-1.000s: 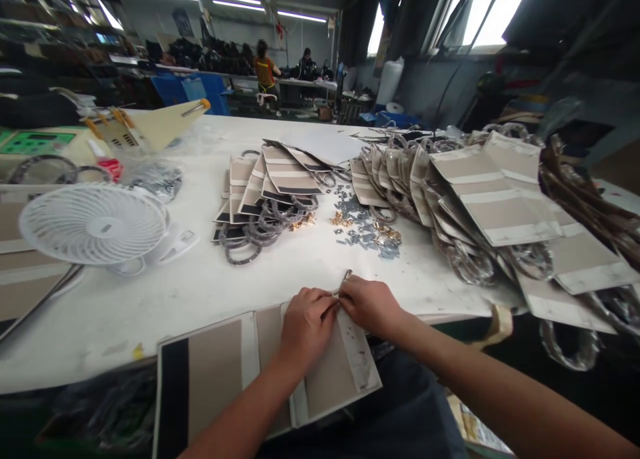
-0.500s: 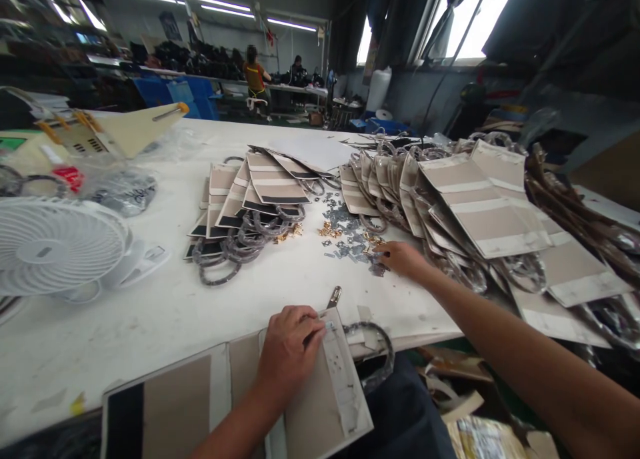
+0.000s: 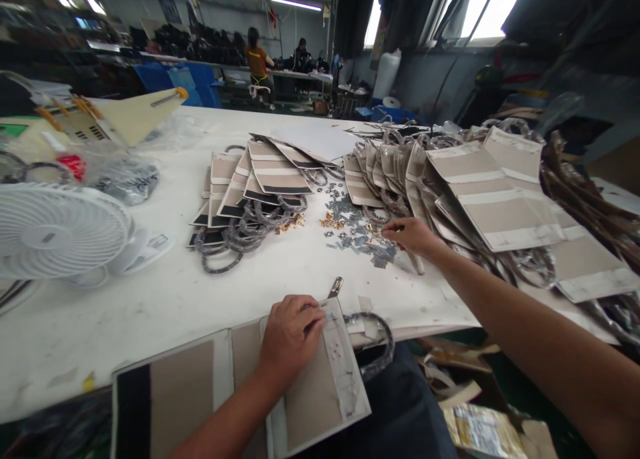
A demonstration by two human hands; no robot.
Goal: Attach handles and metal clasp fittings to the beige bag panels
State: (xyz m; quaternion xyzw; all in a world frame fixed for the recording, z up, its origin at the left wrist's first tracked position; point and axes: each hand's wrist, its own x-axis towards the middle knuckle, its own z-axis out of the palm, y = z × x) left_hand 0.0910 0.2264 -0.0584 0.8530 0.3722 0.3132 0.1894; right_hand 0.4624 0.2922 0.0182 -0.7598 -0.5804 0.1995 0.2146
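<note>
My left hand (image 3: 293, 332) lies over a beige bag panel (image 3: 185, 385), its fingers bent around the panel's upper edge. The panel has pale strips, a black band at its left end and a plastic-wrapped handle (image 3: 383, 352) at the right. A metal-ended strap piece (image 3: 336, 287) sticks up beyond the edge. Farther out, my right hand (image 3: 407, 235) is closed in a pinch beside scattered grey metal plates (image 3: 357, 229) and gold fittings (image 3: 331, 221). What its fingertips hold is too small to make out. A pale rod-like end (image 3: 416, 263) shows below this hand.
Stacked bag panels with wrapped handles lie at centre left (image 3: 230, 185) and right (image 3: 500, 199). A white fan (image 3: 55, 235) stands left, near a plastic bag (image 3: 133, 182). Below the table's front edge is a box of scraps (image 3: 480, 429). Two people work in the background.
My right hand has shifted slightly up and right over the metal pieces, its fingers drawn together. The rod-like end below it has come into sight. My left hand stays on the panel.
</note>
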